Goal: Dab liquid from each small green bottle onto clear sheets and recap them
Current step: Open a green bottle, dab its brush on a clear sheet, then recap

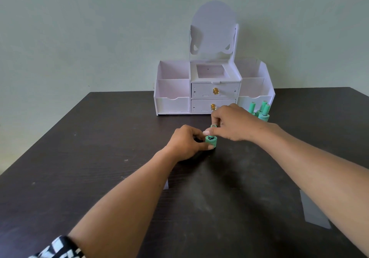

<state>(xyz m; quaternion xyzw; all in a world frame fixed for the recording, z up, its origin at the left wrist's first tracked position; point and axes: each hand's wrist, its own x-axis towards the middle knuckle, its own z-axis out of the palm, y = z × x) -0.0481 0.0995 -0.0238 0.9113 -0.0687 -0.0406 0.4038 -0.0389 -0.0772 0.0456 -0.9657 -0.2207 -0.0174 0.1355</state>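
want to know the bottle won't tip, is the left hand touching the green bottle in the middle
Touching. In the head view the left hand pinches the small green bottle at its base, thumb tip against its front.

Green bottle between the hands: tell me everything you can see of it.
The green bottle is small, round, looks like plastic, with faint lettering on its side. It stands upright on the dark table, mid-table. The left hand grips its body; the right hand pinches its green cap above a dark neck. Whether the cap is off I cannot tell.
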